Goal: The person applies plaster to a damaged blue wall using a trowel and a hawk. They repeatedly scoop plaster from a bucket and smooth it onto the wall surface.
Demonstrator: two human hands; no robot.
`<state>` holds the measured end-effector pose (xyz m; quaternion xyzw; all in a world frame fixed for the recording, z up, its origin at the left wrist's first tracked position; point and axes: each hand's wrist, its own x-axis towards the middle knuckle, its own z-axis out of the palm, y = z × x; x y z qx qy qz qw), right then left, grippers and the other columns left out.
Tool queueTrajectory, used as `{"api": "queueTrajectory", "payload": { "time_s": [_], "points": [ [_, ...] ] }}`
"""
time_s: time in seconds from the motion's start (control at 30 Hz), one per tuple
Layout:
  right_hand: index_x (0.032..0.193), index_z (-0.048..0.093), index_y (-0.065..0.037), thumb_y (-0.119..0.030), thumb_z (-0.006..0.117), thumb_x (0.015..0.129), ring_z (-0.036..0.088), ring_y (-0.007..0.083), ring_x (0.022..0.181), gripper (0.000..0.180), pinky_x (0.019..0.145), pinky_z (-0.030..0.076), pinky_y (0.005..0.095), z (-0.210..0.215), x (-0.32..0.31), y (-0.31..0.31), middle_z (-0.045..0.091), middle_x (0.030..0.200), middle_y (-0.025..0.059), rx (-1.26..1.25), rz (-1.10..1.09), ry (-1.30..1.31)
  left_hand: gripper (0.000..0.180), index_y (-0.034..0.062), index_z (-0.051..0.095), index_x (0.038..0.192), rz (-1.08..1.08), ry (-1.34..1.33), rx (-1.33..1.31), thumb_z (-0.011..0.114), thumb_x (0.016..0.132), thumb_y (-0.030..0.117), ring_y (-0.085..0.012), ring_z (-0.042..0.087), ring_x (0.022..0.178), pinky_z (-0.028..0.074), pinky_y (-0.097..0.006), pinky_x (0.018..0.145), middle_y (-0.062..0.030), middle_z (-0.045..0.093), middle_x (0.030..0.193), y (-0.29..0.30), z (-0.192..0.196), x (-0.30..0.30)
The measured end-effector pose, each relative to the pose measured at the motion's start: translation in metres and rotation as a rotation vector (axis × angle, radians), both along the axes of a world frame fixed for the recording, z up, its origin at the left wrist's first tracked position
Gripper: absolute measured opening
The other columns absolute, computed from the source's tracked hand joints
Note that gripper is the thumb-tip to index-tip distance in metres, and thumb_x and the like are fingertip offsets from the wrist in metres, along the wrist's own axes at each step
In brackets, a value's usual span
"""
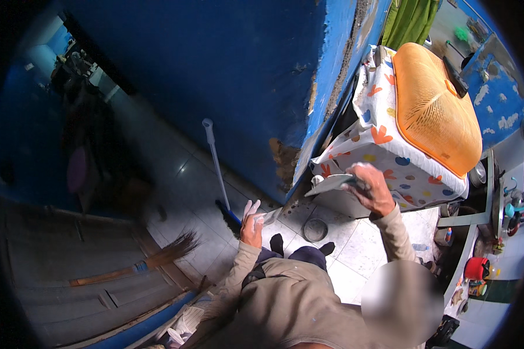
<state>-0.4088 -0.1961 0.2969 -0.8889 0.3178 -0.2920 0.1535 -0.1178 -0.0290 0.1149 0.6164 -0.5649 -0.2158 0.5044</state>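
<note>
A flat grey sheet (pixel 330 183), like a piece of card or thin metal, is held in the right hand (pixel 371 192), whose fingers are closed over its right end. The sheet's long axis runs from roughly three o'clock at the hand out toward nine o'clock, its free end pointing at the chipped corner of the blue wall (pixel 227 75). The sheet is carried in the air above the tiled floor (pixel 361 244), just in front of a box draped in a spotted cloth (pixel 384 139).

A second, smaller grey piece (pixel 271 216) is met by the left hand (pixel 251 224), which lies at about seven o'clock from the sheet; its fingers are spread and extended, and whether the piece is pinched or only touched cannot be told. The right hand is the nearer one to the sheet.

Farther out, a white-handled mop (pixel 215 166) leans against the wall at ten o'clock from the left hand, a broom (pixel 151 259) lies on the floor at eight o'clock, and an orange basket (pixel 436 110) rests on the covered box.
</note>
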Motion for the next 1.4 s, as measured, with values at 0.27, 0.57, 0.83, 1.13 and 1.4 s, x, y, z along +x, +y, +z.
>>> {"api": "queueTrajectory", "payload": {
  "time_s": [0.27,0.57,0.83,1.13,1.4],
  "points": [
    [0.091,0.057,-0.010,-0.009,0.067,0.076,0.056,0.0283,0.082,0.018,0.075,0.041,0.0398,-0.006,0.032,-0.056,0.059,0.084,0.0078,-0.285,0.145,0.185,0.022,-0.0016,0.057,0.109,0.043,0.178,0.067,0.048,0.097,0.014,-0.0360,0.040,0.134,0.031,-0.041,0.111,-0.0184,0.055,0.134,0.009,-0.014,-0.005],
    [0.087,0.051,-0.007,-0.006,0.066,0.076,0.058,0.0306,0.079,0.018,0.071,0.042,0.0406,0.002,0.032,-0.025,0.054,0.079,0.0099,-0.226,0.032,0.208,0.032,-0.0031,0.052,0.126,0.155,0.434,0.069,0.048,0.099,0.014,-0.0280,0.048,0.125,0.035,-0.035,0.107,-0.0165,0.055,0.135,0.017,-0.026,0.006],
    [0.087,0.050,-0.006,-0.005,0.067,0.074,0.056,0.0313,0.080,0.022,0.072,0.041,0.0410,0.004,0.040,-0.027,0.054,0.081,0.0104,-0.241,0.038,0.178,0.030,-0.0018,0.053,0.125,0.081,0.378,0.072,0.048,0.098,0.011,-0.0254,0.051,0.121,0.036,-0.034,0.106,-0.0151,0.057,0.130,0.003,-0.028,0.007],
    [0.090,0.053,-0.005,-0.003,0.068,0.072,0.056,0.0328,0.082,0.024,0.073,0.042,0.0404,0.000,0.044,-0.029,0.054,0.082,0.0116,-0.186,0.002,0.145,0.029,-0.0026,0.055,0.122,0.091,0.383,0.070,0.049,0.098,0.012,-0.0256,0.052,0.120,0.036,-0.034,0.106,-0.0160,0.060,0.126,0.004,-0.038,0.012],
    [0.090,0.056,-0.004,-0.005,0.070,0.072,0.056,0.0333,0.082,0.023,0.076,0.042,0.0418,-0.002,0.029,-0.029,0.058,0.084,0.0113,-0.195,0.025,0.167,0.029,-0.0027,0.056,0.121,0.065,0.437,0.093,0.048,0.098,0.012,-0.0237,0.055,0.115,0.038,-0.033,0.104,-0.0154,0.062,0.124,0.002,-0.033,0.011]
  ]
}}
